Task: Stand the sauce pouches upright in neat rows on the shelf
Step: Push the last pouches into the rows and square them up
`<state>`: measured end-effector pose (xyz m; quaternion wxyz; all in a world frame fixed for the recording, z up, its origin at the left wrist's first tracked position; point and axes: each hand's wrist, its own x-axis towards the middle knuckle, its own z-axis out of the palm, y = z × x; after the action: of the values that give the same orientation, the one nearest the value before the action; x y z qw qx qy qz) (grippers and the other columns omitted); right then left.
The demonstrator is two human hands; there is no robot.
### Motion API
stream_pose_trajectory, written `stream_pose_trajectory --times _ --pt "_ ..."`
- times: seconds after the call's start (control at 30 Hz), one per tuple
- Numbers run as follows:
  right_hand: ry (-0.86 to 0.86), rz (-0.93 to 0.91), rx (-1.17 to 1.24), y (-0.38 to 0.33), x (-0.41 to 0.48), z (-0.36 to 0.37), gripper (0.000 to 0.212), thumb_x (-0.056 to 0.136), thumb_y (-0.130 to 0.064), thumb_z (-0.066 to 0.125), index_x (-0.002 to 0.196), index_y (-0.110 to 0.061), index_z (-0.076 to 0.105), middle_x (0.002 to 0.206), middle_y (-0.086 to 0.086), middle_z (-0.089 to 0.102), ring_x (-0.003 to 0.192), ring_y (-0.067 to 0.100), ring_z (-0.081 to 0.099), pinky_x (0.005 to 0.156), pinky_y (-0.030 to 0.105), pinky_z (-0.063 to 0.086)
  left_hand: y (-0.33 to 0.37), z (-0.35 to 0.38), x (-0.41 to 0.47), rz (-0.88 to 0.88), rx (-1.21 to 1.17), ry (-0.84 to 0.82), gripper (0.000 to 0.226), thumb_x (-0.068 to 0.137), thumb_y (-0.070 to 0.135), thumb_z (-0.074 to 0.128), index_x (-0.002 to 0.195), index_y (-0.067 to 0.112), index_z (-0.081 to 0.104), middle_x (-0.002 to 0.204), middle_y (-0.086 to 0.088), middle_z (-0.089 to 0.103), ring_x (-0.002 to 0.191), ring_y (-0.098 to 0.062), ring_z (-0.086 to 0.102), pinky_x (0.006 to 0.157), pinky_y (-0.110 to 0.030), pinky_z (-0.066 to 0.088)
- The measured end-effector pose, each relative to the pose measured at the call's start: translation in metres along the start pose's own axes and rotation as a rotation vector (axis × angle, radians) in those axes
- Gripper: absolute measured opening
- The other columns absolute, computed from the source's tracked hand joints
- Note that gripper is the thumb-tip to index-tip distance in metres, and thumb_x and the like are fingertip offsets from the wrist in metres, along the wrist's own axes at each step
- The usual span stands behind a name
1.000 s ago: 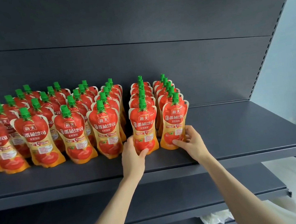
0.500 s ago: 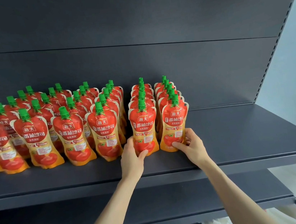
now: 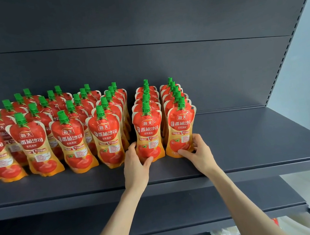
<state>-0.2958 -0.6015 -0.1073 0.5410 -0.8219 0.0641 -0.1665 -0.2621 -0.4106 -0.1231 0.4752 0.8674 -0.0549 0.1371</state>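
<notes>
At 6 o'clock, the left hand (image 3: 135, 167) grips the base of a front tomato sauce pouch (image 3: 148, 132). The right hand (image 3: 199, 154) grips the neighbouring pouch (image 3: 181, 127) at its 3 o'clock. Both pouches stand upright on the dark shelf (image 3: 252, 144). Further rows of pouches (image 3: 70, 140) stand behind and toward 9 o'clock.

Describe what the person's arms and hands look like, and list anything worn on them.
The left forearm and right forearm are bare down to the frame's bottom edge: no sleeves show. The left hand and right hand wear no gloves; no watch, bracelet or ring shows. Some fingertips are hidden.
</notes>
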Motion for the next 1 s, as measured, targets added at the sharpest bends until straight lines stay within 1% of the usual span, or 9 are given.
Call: stream_pose_trajectory --times 0.17,0.4,0.47,0.57,0.63,0.7,0.73,0.9,1.0 --pt "-0.016 0.001 -0.013 -0.0002 0.001 -0.0011 0.042 0.084 -0.017 0.068 0.119 -0.013 0.044 0.113 -0.006 0.056 0.099 0.007 0.054 0.068 0.006 0.042 -0.0017 0.0012 0.0007 0.002 -0.008 0.005 0.06 0.081 0.024 0.07 0.132 0.013 0.041 0.129 -0.007 0.052 0.119 -0.023 0.052 0.093 -0.035 0.047" --pt "-0.027 0.004 -0.013 -0.0006 0.0013 -0.0023 0.036 0.085 -0.016 0.067 0.113 -0.016 0.045 0.117 -0.002 0.059 0.1 0.008 0.054 0.071 0.006 0.042 -0.0033 0.0016 0.0013 -0.005 -0.013 -0.005 0.059 0.082 0.023 0.07 0.132 0.014 0.04 0.13 -0.006 0.052 0.12 -0.024 0.051 0.097 -0.041 0.048" --pt "-0.032 0.011 -0.011 -0.0004 0.0011 -0.0029 0.037 0.085 -0.016 0.067 0.115 -0.015 0.045 0.118 -0.002 0.059 0.101 0.009 0.055 0.076 0.009 0.042 -0.0027 0.0018 0.0012 -0.003 -0.008 -0.007 0.06 0.082 0.023 0.069 0.133 0.013 0.04 0.131 -0.007 0.052 0.121 -0.024 0.051 0.097 -0.041 0.047" --pt "-0.038 0.012 -0.015 -0.0008 0.0005 -0.0034 0.037 0.085 -0.016 0.066 0.116 -0.014 0.045 0.118 -0.001 0.058 0.101 0.009 0.055 0.073 0.008 0.043 -0.0022 0.0014 0.0012 0.008 0.006 -0.016 0.061 0.083 0.023 0.068 0.135 0.012 0.038 0.133 -0.007 0.051 0.123 -0.024 0.049 0.097 -0.039 0.045" --pt "-0.044 0.017 -0.015 -0.0011 0.0003 -0.0034 0.037 0.086 -0.016 0.066 0.116 -0.014 0.045 0.119 -0.001 0.058 0.102 0.009 0.054 0.078 0.011 0.043 -0.0024 0.0012 0.0013 0.007 0.012 -0.021 0.062 0.084 0.023 0.068 0.136 0.012 0.037 0.134 -0.007 0.05 0.124 -0.024 0.048 0.098 -0.039 0.044" --pt "-0.048 0.024 -0.015 -0.0007 0.0005 -0.0035 0.036 0.086 -0.017 0.066 0.115 -0.017 0.044 0.121 0.0 0.058 0.103 0.01 0.055 0.085 0.017 0.043 -0.0026 0.0012 0.0016 0.004 0.017 -0.02 0.062 0.084 0.024 0.068 0.136 0.012 0.037 0.134 -0.007 0.05 0.123 -0.025 0.049 0.098 -0.039 0.044" --pt "-0.048 0.025 -0.016 -0.0005 0.0005 -0.0036 0.036 0.086 -0.017 0.066 0.114 -0.017 0.044 0.121 0.0 0.059 0.103 0.01 0.055 0.086 0.019 0.043 -0.0026 0.0015 0.0015 0.004 0.019 -0.02 0.062 0.084 0.024 0.068 0.136 0.012 0.037 0.134 -0.007 0.05 0.123 -0.025 0.049 0.097 -0.039 0.045" --pt "-0.047 0.028 -0.027 -0.0023 -0.0012 -0.0042 0.04 0.085 -0.017 0.067 0.119 -0.012 0.045 0.122 0.002 0.059 0.103 0.01 0.054 0.073 0.009 0.042 -0.001 0.0005 -0.0002 0.006 0.028 -0.022 0.062 0.084 0.023 0.067 0.136 0.012 0.036 0.135 -0.008 0.05 0.124 -0.026 0.049 0.098 -0.04 0.045" --pt "-0.042 0.029 -0.037 -0.0035 -0.0027 -0.0044 0.042 0.085 -0.017 0.067 0.12 -0.012 0.045 0.123 0.002 0.059 0.102 0.009 0.054 0.075 0.01 0.042 -0.0002 -0.0004 -0.002 0.021 0.038 -0.021 0.065 0.084 0.024 0.067 0.138 0.012 0.035 0.136 -0.008 0.048 0.125 -0.025 0.047 0.099 -0.039 0.044"
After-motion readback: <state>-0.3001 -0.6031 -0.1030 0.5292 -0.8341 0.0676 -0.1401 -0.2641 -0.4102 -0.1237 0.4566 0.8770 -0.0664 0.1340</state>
